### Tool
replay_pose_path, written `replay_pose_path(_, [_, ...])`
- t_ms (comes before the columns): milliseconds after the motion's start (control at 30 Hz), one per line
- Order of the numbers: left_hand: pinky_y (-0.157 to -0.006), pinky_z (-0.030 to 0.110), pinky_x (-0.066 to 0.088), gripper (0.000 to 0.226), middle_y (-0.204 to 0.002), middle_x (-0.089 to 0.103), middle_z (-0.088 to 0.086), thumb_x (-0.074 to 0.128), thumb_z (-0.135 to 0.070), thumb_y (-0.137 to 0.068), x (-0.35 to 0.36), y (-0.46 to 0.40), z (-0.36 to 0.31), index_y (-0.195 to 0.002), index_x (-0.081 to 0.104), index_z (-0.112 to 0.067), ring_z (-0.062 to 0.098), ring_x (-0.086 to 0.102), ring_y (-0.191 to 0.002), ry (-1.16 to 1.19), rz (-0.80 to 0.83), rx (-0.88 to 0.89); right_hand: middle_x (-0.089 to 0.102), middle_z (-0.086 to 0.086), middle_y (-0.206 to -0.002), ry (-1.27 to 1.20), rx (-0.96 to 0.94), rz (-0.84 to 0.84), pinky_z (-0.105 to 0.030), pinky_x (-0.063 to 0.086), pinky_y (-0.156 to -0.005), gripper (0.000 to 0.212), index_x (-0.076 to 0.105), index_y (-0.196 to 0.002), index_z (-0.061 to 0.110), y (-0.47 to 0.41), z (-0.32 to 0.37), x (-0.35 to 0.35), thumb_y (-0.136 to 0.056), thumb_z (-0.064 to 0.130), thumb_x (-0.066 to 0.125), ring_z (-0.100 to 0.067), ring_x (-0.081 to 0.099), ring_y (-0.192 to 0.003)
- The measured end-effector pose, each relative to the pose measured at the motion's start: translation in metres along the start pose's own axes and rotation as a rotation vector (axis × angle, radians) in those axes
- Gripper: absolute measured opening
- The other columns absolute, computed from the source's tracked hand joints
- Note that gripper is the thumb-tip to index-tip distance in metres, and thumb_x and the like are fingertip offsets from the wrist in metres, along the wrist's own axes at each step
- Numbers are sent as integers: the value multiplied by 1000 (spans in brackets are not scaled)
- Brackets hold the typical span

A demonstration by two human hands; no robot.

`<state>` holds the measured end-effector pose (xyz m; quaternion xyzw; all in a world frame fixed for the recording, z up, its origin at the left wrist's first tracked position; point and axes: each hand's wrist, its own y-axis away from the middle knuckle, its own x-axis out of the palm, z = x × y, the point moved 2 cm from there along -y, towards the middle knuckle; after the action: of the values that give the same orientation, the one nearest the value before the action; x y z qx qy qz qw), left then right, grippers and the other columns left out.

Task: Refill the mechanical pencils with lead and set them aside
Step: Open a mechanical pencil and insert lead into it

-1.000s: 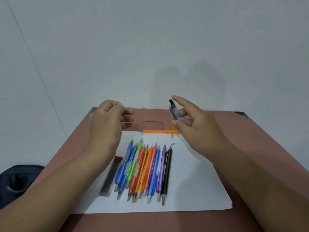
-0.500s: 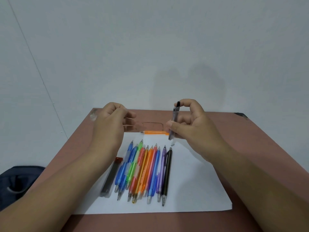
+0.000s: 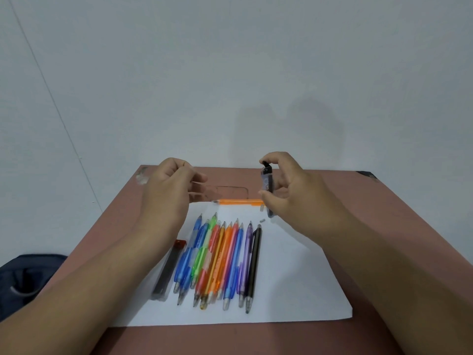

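Upright in our right hand [image 3: 294,193], a slim dark lead tube [image 3: 266,184] stands almost vertical above the far edge of the white paper sheet [image 3: 294,285]; the forefinger curls over its black cap while the thumb presses the lower part, the other fingers bent behind it. We hold it raised off the sheet, the wrist angled in from the right, the forearm running back toward the near right corner of the reddish-brown table [image 3: 358,213].

Just below that grip, two tiny pale bits [image 3: 262,213] lie on the paper, and beside them a single orange pencil [image 3: 238,201] lies crosswise along the sheet's far edge, its point toward our left hand [image 3: 170,190]. That hand hovers level with the right one, fingers curled inward, thumb and forefinger drawn together; whether they pinch anything we cannot tell. A clear flat object [image 3: 230,192] lies on the table between the two hands, beyond the orange pencil.

Nearer to us than both grips, a row of mechanical pencils [image 3: 220,262] lies side by side on the paper, blue, green, red, orange, purple and black, tips pointing our way. A second lead case [image 3: 169,267], dark with a red cap, lies on the left of the row, under our left forearm.

A dark bag [image 3: 28,275] sits on the floor at left. A pale wall [image 3: 230,73] rises behind the table.
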<state>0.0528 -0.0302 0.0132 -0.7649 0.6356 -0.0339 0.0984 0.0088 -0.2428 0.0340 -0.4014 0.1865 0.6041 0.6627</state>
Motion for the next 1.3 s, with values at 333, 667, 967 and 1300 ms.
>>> replay_pose_path(333, [-56,16,53,15,-84,73,-10,51,-25,-99,0,-4,6,-90,61,-18,6,69,-75,-130,-6,64,77,10,-101,-61,32,714,-30,59,-87,45,68,-118,41,10,2,-29,-89,7,74,-3,72,-93])
replay_pose_path(667, [-59,21,53,15,-82,68,-8,58,-36,-97,7,5,3,-87,61,-27,2,63,-81,-362,135,243,70,22,-103,26,-89,627,-30,58,-85,25,76,-105,43,3,-6,-18,-81,36,83,-1,63,-101])
replay_pose_path(967, [-64,15,48,8,-80,64,-14,59,-35,-94,19,14,-1,-85,60,-36,6,61,-80,-399,257,496,67,16,-94,87,-300,-91,-29,54,-70,22,76,-109,30,-7,-10,17,-91,40,70,-6,61,-80])
replay_pose_path(1300, [-76,18,47,21,-97,67,-18,47,-40,-101,27,5,2,-109,65,-32,-4,60,-97,-320,324,476,65,15,-79,84,-205,-238,-24,50,-67,8,76,-87,29,-9,-15,10,-89,22,72,-4,59,-73])
